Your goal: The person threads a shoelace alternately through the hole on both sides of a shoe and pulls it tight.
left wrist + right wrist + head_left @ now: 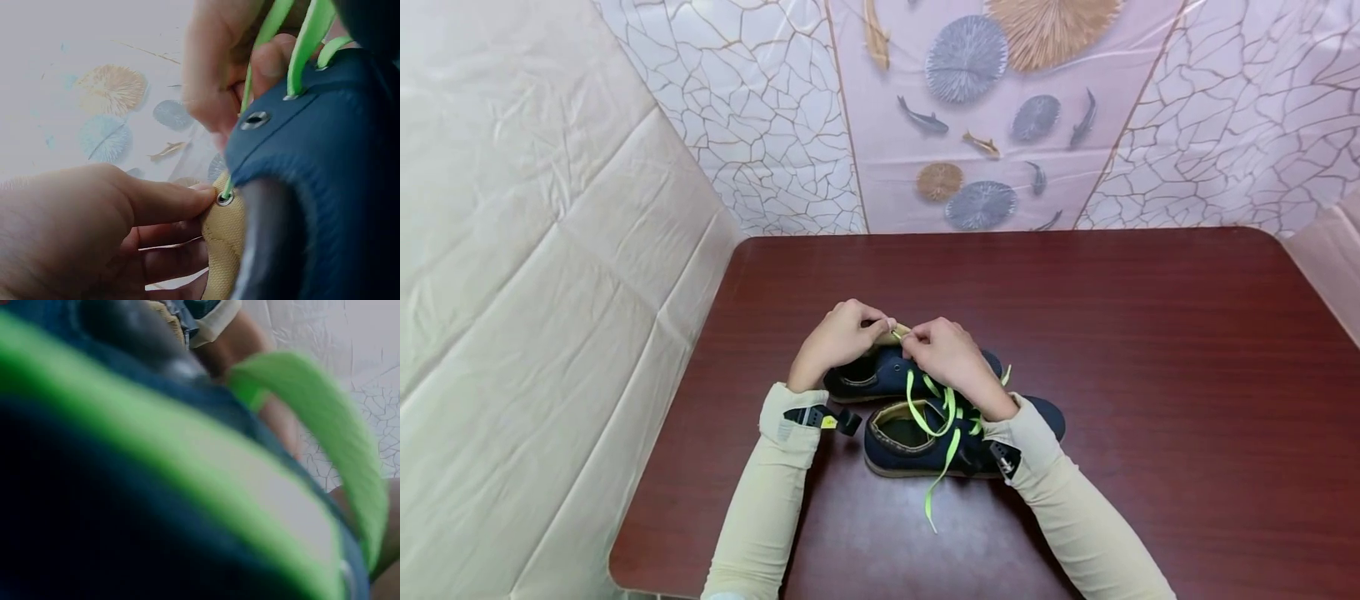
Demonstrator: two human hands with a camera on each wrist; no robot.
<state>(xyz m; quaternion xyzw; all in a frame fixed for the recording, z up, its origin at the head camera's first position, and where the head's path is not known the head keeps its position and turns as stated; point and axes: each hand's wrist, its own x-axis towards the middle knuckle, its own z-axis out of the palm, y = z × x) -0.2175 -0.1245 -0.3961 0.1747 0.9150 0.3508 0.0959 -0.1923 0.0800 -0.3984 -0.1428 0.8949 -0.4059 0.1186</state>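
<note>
Two navy shoes with neon-green laces lie side by side. At the far shoe (891, 379), my left hand (842, 335) pinches the tan inner side of an eyelet flap (224, 240) between thumb and fingers. A green lace (228, 186) passes through the metal eyelet next to the thumb tip. My right hand (949, 354), just to the right, pinches that lace near the flap. An eyelet (255, 120) on the navy opposite flap has no lace in it. In the right wrist view, a blurred green lace (325, 419) and the shoe hide most of the hands.
The near shoe (887, 450) stands under my right wrist, its loose lace (951, 458) trailing onto the dark red table (1150, 375). Beyond the table's far edge hangs a patterned wall covering (775, 125); a pale padded sheet (535, 333) rises at the left.
</note>
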